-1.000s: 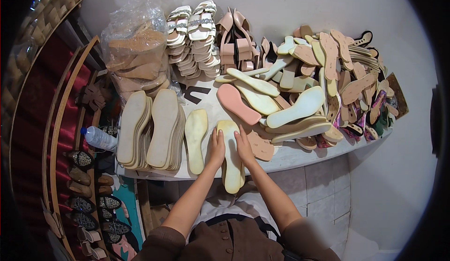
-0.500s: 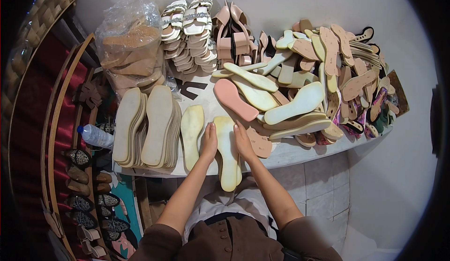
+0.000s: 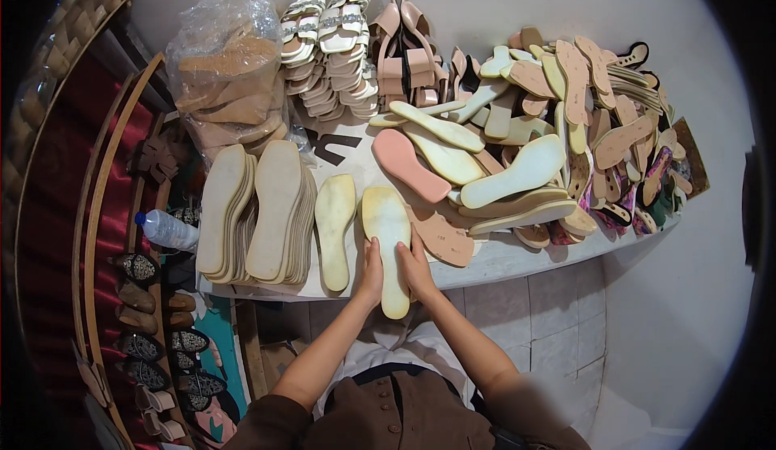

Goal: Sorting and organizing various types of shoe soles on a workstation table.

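Note:
Between my two hands is a pale cream shoe sole (image 3: pixel 386 224), its wide end pointing away from me and its narrow heel end hanging past the table's front edge. My left hand (image 3: pixel 371 275) grips its left side, and my right hand (image 3: pixel 415 268) grips the right side, thumbs on top. A similar yellowish sole (image 3: pixel 335 228) lies flat on the table just left of my left hand. A tan insole (image 3: pixel 441 238) lies beside my right hand, its edge close to the held sole. Beyond it rests a pink sole (image 3: pixel 409 165).
Two stacks of beige soles (image 3: pixel 276 208) stand at the left, with a plastic bag of tan soles (image 3: pixel 230 86) behind. White sandals (image 3: pixel 343 30) and pink heeled sandals (image 3: pixel 412 54) line the back. A jumbled pile of soles (image 3: pixel 574 103) covers the right. A water bottle (image 3: pixel 168 231) lies left.
Both my hands have shifted toward me along the sole, now gripping nearer its narrow part. A second sole edge beneath it no longer shows. The whole view has shifted slightly.

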A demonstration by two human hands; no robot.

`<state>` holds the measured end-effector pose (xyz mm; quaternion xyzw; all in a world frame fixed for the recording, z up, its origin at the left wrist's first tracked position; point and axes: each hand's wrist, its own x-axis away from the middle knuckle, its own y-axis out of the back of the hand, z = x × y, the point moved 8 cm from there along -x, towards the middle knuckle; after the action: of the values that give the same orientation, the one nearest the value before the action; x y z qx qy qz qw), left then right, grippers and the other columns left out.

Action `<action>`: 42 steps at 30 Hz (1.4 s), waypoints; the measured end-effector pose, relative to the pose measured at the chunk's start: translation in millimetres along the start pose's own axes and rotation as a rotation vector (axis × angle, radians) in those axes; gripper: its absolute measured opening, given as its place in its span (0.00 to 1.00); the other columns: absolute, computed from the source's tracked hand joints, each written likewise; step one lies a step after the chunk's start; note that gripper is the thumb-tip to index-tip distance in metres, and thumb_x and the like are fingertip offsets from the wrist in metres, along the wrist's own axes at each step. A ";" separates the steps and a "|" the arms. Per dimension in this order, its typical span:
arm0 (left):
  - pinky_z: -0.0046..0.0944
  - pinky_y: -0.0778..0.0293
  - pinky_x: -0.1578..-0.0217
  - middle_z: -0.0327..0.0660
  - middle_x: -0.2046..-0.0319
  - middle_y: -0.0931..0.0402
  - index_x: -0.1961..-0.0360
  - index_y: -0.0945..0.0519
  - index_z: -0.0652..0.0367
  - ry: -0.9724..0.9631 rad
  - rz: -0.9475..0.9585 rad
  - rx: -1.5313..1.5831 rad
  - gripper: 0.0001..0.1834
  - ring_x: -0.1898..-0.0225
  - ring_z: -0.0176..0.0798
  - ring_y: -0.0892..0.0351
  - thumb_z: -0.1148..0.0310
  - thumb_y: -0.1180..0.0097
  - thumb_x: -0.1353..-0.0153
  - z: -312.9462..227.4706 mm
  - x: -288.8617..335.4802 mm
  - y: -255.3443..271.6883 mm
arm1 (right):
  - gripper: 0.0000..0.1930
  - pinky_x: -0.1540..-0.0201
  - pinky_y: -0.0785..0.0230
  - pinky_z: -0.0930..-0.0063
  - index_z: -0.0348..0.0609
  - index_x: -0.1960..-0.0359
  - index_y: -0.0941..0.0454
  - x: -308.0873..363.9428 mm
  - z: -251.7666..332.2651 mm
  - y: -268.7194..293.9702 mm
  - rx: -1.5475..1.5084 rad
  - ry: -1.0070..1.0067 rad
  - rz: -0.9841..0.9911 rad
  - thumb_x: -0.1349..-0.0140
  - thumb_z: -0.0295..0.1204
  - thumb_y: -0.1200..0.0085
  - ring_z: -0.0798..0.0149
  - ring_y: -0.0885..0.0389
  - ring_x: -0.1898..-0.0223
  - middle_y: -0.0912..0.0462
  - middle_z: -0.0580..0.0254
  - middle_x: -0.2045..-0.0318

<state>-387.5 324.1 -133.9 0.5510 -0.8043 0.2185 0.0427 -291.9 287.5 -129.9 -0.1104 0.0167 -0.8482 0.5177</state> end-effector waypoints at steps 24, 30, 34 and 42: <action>0.36 0.65 0.36 0.49 0.35 0.66 0.37 0.63 0.67 -0.017 -0.047 0.015 0.38 0.33 0.41 0.67 0.47 0.72 0.35 1.7 -8.0 29.1 | 0.45 0.64 0.30 0.61 0.42 0.39 0.51 24.6 81.1 -18.0 1.178 0.248 -0.102 0.59 0.34 0.39 0.46 0.29 0.63 0.35 0.42 0.58; 0.39 0.69 0.36 0.51 0.35 0.69 0.37 0.65 0.64 0.062 0.005 -0.018 0.39 0.33 0.44 0.71 0.46 0.72 0.36 2.0 -7.1 23.6 | 0.48 0.68 0.29 0.61 0.47 0.36 0.56 22.8 68.3 -30.8 1.344 0.202 -0.022 0.59 0.33 0.39 0.46 0.29 0.65 0.36 0.44 0.59; 0.36 0.63 0.37 0.51 0.35 0.61 0.37 0.59 0.66 0.057 -0.015 -0.042 0.38 0.34 0.43 0.64 0.47 0.72 0.36 -11.7 2.4 18.7 | 0.50 0.51 0.35 0.62 0.43 0.36 0.63 10.9 62.8 -1.8 0.778 0.188 0.002 0.56 0.34 0.39 0.46 0.34 0.48 0.42 0.38 0.46; 0.34 0.49 0.43 0.46 0.44 0.43 0.40 0.48 0.64 0.030 -0.006 -0.118 0.28 0.42 0.39 0.46 0.57 0.64 0.35 -23.1 1.1 13.6 | 0.45 0.46 0.40 0.68 0.39 0.37 0.65 -9.6 0.1 -23.1 -0.073 -0.142 0.088 0.47 0.35 0.44 0.54 0.42 0.43 0.49 0.43 0.41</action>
<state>-404.1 336.4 -116.9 0.5466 -0.8133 0.1790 0.0878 -307.9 306.7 -128.2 -0.1884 0.0157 -0.8134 0.5501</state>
